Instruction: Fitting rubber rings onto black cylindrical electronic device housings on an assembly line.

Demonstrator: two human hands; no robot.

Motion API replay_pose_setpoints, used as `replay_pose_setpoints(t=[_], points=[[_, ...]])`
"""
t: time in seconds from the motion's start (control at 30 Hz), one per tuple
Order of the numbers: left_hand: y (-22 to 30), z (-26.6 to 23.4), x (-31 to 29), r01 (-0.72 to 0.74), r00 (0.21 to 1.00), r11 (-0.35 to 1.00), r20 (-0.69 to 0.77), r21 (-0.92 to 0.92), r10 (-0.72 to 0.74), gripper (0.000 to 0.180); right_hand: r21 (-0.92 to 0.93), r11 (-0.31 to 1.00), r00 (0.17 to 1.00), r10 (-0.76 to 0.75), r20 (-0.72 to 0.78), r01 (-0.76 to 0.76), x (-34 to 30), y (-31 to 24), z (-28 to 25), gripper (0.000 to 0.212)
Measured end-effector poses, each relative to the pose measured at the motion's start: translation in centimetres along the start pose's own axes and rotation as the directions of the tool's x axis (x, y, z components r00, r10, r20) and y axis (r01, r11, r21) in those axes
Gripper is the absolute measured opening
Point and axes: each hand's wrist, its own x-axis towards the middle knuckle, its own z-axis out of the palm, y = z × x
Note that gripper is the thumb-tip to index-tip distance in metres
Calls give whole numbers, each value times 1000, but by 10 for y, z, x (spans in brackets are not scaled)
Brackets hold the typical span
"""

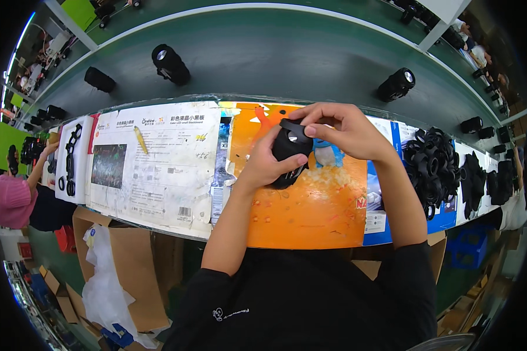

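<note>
A black cylindrical speaker with a silver disc on its end stands tilted above the orange board in front of me. My left hand is wrapped round its body, thumb across the near side. At the top end, my right hand pinches a black ring between thumb and fingers, against the speaker's rim. The fingers partly hide how far the ring sits round the rim. Right of my forearm lies a heap of black rings.
Beyond the work ledge runs a dark green conveyor belt carrying more black speakers. A yellow marker-like tool lies on the white board. At left are a white tray of black parts and a co-worker in a pink cap. Cardboard boxes stand below.
</note>
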Motion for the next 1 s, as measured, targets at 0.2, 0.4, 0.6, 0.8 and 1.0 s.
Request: replay_pose_setpoints(t=[0.2, 0.4, 0.6, 0.8, 1.0], points=[[-1, -3, -1, -9, 1000, 999, 0, 33, 9, 87, -216, 970, 993, -100, 70, 113, -2, -6, -3, 11], [-5, -5, 0, -35, 999, 997, 5, 72, 34, 83, -359, 907, 975, -212, 68, 222, -4, -7, 6, 27], [-10, -5, 2, -112, 994, 991, 26, 80, 110, 86, -541, 794, 960, -204, 192, 278, -2, -26, 7, 55], [-7, -4, 2, -162, 986, 986, 37, 37, 161, 94, -625, 700, 938, -243, 245, 345, -4, -23, 12, 59], [10, 3, 1, -12, 996, 1000, 87, 25, 10, 86, -566, 737, 929, -284, 239, 370, -2, -26, 4, 41]])
